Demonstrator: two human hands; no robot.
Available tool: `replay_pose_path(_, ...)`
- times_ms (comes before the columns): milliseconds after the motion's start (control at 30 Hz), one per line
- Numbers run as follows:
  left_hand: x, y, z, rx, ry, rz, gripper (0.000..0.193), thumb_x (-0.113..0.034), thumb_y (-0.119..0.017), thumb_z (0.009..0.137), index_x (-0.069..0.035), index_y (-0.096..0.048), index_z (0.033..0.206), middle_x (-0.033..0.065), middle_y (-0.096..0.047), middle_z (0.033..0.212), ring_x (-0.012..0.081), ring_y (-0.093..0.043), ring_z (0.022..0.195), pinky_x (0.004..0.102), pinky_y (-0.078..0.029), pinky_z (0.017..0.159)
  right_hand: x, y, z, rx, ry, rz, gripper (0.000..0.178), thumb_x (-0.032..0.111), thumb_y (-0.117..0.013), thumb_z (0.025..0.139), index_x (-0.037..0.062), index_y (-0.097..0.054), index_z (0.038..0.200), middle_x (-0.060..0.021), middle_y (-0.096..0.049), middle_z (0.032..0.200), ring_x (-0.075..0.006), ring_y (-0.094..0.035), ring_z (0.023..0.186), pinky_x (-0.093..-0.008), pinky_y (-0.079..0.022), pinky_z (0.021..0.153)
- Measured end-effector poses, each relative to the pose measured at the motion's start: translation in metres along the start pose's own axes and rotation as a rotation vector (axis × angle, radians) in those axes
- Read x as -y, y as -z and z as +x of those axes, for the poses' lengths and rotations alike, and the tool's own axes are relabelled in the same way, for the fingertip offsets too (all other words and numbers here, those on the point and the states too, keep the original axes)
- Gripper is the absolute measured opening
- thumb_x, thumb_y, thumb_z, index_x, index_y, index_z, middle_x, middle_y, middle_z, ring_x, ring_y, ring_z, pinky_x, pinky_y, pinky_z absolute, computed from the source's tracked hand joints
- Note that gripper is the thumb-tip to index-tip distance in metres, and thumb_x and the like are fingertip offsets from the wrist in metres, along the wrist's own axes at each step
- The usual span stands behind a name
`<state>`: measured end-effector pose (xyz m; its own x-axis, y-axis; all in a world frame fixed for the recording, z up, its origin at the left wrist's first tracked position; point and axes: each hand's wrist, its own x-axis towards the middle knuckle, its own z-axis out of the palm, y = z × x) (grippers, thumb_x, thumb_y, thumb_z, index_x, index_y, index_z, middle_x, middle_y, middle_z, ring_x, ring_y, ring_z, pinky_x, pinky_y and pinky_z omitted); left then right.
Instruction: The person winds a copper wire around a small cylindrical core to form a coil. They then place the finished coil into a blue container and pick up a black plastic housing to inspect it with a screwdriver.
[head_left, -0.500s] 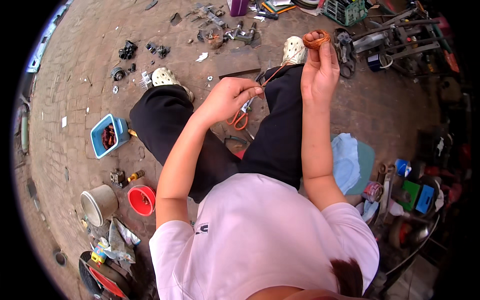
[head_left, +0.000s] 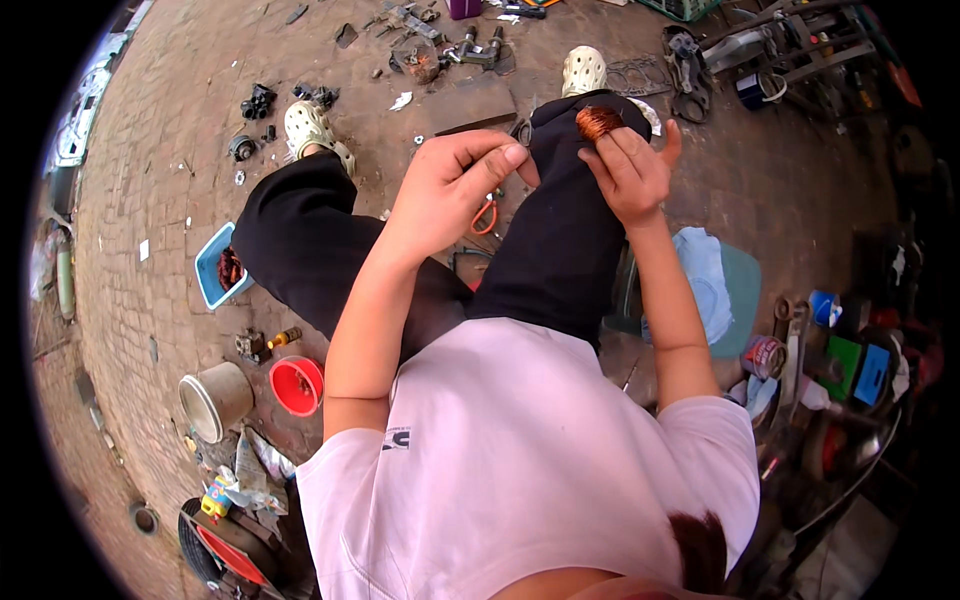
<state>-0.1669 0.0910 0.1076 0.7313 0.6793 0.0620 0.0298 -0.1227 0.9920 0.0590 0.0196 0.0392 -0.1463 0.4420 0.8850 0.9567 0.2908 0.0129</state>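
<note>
My right hand [head_left: 632,172] holds a small coil of copper wire [head_left: 598,122], with the fingers reaching into its ring over my right knee. The thumb rests close under the coil. To its left, my left hand [head_left: 455,190] is closed, thumb pressed to the forefinger. Whatever sits in that pinch is too thin or hidden to make out, and no strand between the hands is visible now. Below my left hand, the orange handle of a pair of scissors [head_left: 485,215] shows on the ground between my legs.
A blue tub [head_left: 207,272] of dark reddish pieces, a red bucket [head_left: 297,386] and a whitish bucket [head_left: 216,402] stand to the left. Metal parts [head_left: 470,47] lie ahead on the brick ground. At right are a teal stool with a light-blue cloth [head_left: 703,285] and wrenches [head_left: 793,345].
My right hand has come down and tilted, turning the coil sideways. My left hand has risen slightly. The strand that ran from it toward the coil no longer shows.
</note>
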Motion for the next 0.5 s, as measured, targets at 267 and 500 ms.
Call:
replay_pose_path(267, -0.007, 0.021, -0.02, 0.048, -0.026, -0.005, 0.028, -0.018, -0.053, 0.094, 0.001, -0.059, 0.075, 0.0003, -0.055, 0.063, 0.0072, -0.047, 0.057, 0.0244, -0.039, 0.053, 0.041, 0.035, 0.006, 0.168, 0.151, 0.155, 0.01, 0.007, -0.067, 0.072, 0.0105, -0.068, 0.082, -0.0009, -0.066, 0.081, -0.0139, -0.064, 0.072, -0.0363, -0.037, 0.1)
replay_pose_path(500, 0.022, 0.038, -0.005, 0.196, 0.089, -0.157, 0.028, -0.018, -0.053, 0.096, 0.002, -0.058, 0.078, 0.003, -0.058, 0.074, 0.0106, -0.053, 0.072, 0.0248, -0.044, 0.068, 0.068, 0.036, 0.029, 0.37, 0.15, 0.439, 0.01, 0.006, -0.068, 0.072, 0.0076, -0.067, 0.082, -0.0023, -0.065, 0.081, -0.0158, -0.064, 0.071, -0.0379, -0.04, 0.099)
